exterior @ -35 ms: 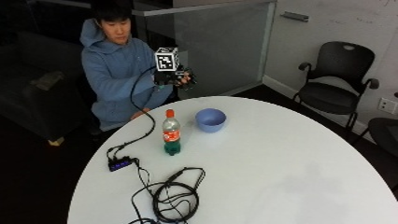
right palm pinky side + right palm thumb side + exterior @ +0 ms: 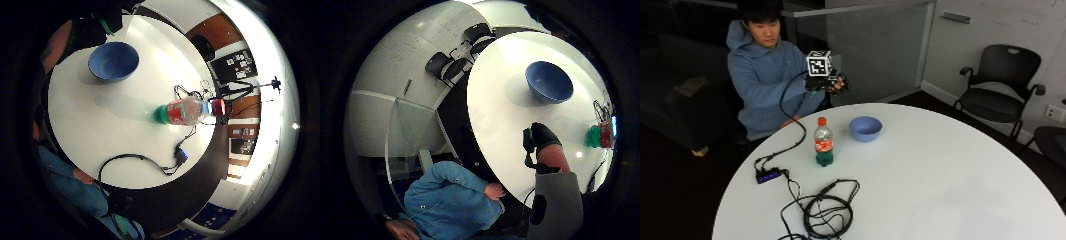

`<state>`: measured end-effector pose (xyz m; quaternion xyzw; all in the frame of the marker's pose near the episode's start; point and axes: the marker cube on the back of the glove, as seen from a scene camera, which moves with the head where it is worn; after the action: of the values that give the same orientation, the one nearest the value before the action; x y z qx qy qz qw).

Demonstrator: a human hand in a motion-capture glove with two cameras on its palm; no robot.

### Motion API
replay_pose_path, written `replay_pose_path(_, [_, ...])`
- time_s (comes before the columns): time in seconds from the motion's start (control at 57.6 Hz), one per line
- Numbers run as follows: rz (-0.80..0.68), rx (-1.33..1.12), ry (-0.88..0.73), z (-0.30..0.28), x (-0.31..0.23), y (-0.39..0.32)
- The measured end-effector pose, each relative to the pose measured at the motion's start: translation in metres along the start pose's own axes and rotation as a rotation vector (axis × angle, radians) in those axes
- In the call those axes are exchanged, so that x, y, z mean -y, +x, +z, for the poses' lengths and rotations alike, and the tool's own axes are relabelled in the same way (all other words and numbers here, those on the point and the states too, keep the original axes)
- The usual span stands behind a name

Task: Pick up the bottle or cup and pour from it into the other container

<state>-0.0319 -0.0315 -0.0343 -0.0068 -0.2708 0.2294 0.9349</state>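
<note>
Here we count one clear plastic bottle (image 2: 823, 142) with an orange cap and red label, standing upright on the round white table (image 2: 939, 190), and one blue round bowl (image 2: 865, 128) just beside it, at about two o'clock from the bottle, the two apart. The gloved right hand (image 2: 833, 84) is raised in the air above the table's far edge, at roughly twelve o'clock from the bottle, well apart from both containers and holding nothing; we see its fingers only loosely curled, though the outside view shows little of them. The bare hand (image 2: 792, 121) rests at the table's edge, at about eleven o'clock from the bottle. We find one small black box with blue lights (image 2: 768, 175) at eight o'clock from the bottle, and one coil of black cable (image 2: 826, 212) at six o'clock. Two black chairs (image 2: 999, 95) stand by the wall behind the table.
</note>
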Motion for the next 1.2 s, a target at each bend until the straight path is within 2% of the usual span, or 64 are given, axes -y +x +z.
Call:
replay_pose_path(0.017, [0.034, 0.039, -0.003, 0.000, 0.001, -0.005])
replay_pose_path(0.069, [0.009, 0.007, -0.014, 0.002, 0.002, -0.003])
replay_pose_path(0.156, [0.114, 0.151, -0.031, 0.003, 0.005, -0.019])
replay_pose_path(0.607, [0.167, 0.178, -0.012, 0.016, -0.025, 0.021])
replay_pose_path(0.972, [0.307, 0.159, 0.134, -0.007, -0.084, 0.103])
replay_pose_path(1.198, [0.377, 0.266, 0.248, -0.005, -0.122, 0.147])
